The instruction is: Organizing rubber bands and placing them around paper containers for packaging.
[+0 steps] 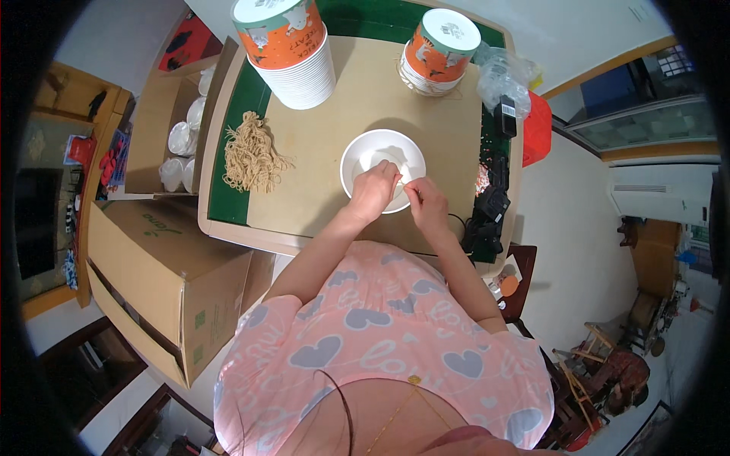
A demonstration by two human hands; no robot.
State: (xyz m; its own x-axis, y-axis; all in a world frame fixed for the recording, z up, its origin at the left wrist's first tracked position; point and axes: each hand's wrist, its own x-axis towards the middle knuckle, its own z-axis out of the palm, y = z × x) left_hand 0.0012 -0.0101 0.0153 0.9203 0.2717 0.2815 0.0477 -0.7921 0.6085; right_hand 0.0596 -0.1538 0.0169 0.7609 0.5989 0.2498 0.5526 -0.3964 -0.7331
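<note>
A white round paper tub [351, 161] stands with its mouth facing up on the tan table mat. My left hand [374, 190] reaches over its near rim, fingers bent and pinched together inside the mouth. Close beside it, my right hand [427, 204] pinches at the tub's near right rim. The two sets of fingertips almost meet; whatever lies between them is too small to make out. To the left lies a loose heap of beige cords [255, 156].
A tall stack of nested tubs [293, 72] with an orange and green top one stands far left. A shorter stack [435, 64] with cord around it stands far right. Clear plastic bags [506, 76] and black devices [487, 216] line the right edge. Cardboard boxes [171, 266] flank the table's left.
</note>
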